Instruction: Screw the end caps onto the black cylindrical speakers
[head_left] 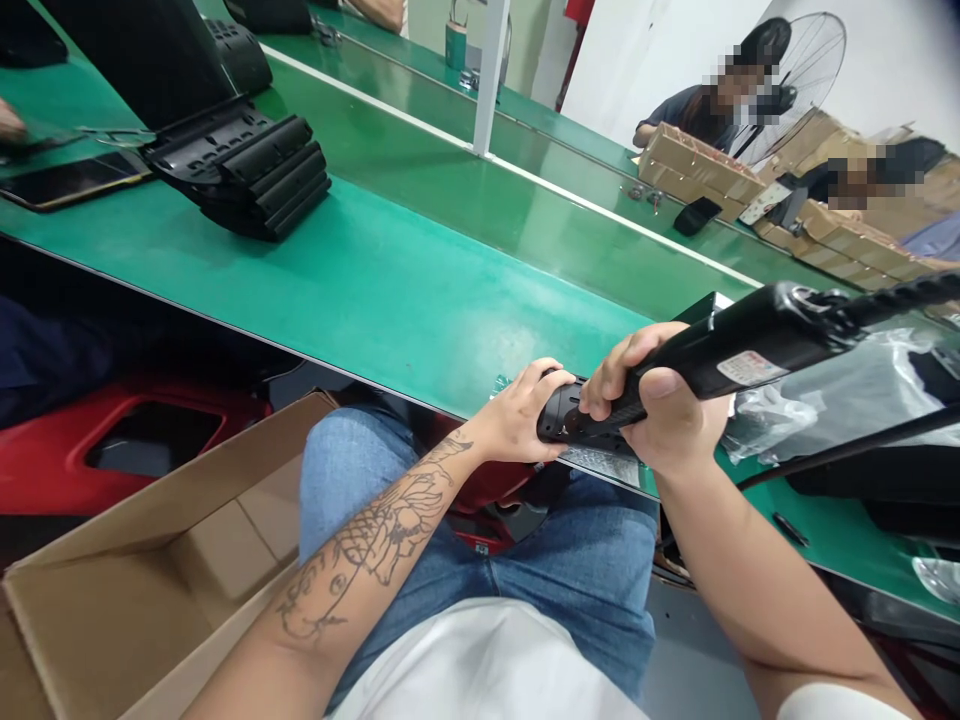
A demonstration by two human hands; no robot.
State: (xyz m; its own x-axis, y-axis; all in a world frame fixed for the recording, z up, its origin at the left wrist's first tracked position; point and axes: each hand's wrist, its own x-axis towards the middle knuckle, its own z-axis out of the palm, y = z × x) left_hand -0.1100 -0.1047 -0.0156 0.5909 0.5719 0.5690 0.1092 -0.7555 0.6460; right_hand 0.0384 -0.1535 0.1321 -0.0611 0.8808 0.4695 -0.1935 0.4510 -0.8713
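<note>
While I watch from the head camera, both hands meet at the near edge of the desk [390, 290], just above the lap.

Left hand: my left hand [517, 415] cups the rounded end of a small black part [561, 418]; the fingers are curled over it, and I judge this grip is there to keep it from turning.

Right hand: my right hand [660, 415] is wrapped tight around the body of a black power screwdriver [739, 360], thumb on top, fingers closed underneath. The tool lies almost level, its nose pressed into the part, its tail and cord running off to the right.

Part's place: it sits between the two hands, at the desk's near edge; whether it rests on the edge I cannot tell.

Why the edge: I take it that working there lets both forearms stay low and braced.

Left of the lap: an open cardboard box [150, 570] stands near, with a red stool [90, 440] beyond it.

Far left on the desk: a stack of black plastic housings [251, 170] and a phone [71, 180].

Right: clear plastic bags [840, 395] lie just beside the tool.

Far side: other people sit behind rows of cardboard cartons [697, 170].
</note>
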